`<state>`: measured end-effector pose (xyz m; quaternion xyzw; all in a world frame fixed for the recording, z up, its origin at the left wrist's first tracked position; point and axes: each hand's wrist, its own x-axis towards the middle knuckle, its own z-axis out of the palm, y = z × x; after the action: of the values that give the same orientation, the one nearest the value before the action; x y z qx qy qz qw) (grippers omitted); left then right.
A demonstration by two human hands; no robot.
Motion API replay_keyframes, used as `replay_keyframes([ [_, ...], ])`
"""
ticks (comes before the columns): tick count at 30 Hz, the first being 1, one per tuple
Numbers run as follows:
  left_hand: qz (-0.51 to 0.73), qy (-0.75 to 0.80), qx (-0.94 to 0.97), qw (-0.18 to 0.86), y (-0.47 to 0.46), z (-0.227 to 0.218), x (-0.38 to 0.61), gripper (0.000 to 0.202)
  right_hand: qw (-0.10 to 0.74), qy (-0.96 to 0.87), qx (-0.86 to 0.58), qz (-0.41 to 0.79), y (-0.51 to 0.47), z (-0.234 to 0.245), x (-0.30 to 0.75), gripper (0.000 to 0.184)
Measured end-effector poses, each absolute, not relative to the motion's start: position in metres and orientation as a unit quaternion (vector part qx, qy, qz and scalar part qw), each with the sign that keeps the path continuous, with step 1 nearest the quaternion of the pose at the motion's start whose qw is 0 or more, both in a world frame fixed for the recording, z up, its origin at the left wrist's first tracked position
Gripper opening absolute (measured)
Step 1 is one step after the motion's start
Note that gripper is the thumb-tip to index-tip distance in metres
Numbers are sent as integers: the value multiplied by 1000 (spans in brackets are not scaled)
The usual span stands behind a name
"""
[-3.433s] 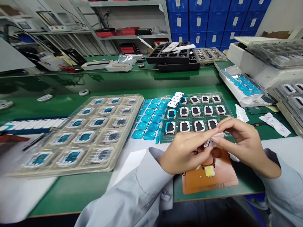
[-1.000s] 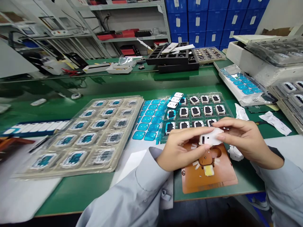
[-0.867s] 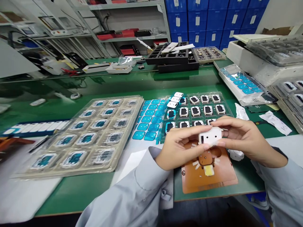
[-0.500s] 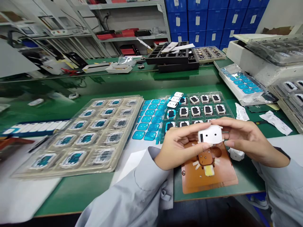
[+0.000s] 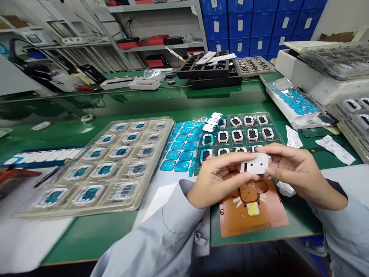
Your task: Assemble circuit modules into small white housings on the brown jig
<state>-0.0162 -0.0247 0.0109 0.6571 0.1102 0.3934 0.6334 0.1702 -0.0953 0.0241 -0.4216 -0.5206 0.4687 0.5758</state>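
The left hand and right hand held a white plastic housing between them, both grips narrow and closed on it: left fingers ran along its near and left edges, right fingers pressed at its right end. Housing was roughly level, just above an orange fixture plate; no contact with the plate could be made out. Small dark slot seen in its left end, two small round holes in its top face. Plate lay on the green worktop. On the plate: a brown shaped insert, with a pale yellow patch just below it. Beyond the plate: a transparent blister tray of white modules with dark centres, three white tabs stacked at its far left corner. Left of the plate, blue pads on a backing sheet, then a larger blister tray of modules with blue centres. Just right of the plate, a small white piece; further beyond it, a paper scrap. Pale grey sleeves covered the forearms
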Motion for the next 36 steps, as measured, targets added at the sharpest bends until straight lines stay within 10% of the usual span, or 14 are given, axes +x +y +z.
replay_keyframes([
  [6,369,108,661,645,-24,13,-19,25,571,-571,-450,382,-95,21,170,21],
  [14,309,145,709,617,-24,16,-21,33,408,-834,-331,-171,-95,24,178,17],
  [36,153,87,731,659,-20,31,-16,23,307,-908,-285,-13,-99,42,179,14],
])
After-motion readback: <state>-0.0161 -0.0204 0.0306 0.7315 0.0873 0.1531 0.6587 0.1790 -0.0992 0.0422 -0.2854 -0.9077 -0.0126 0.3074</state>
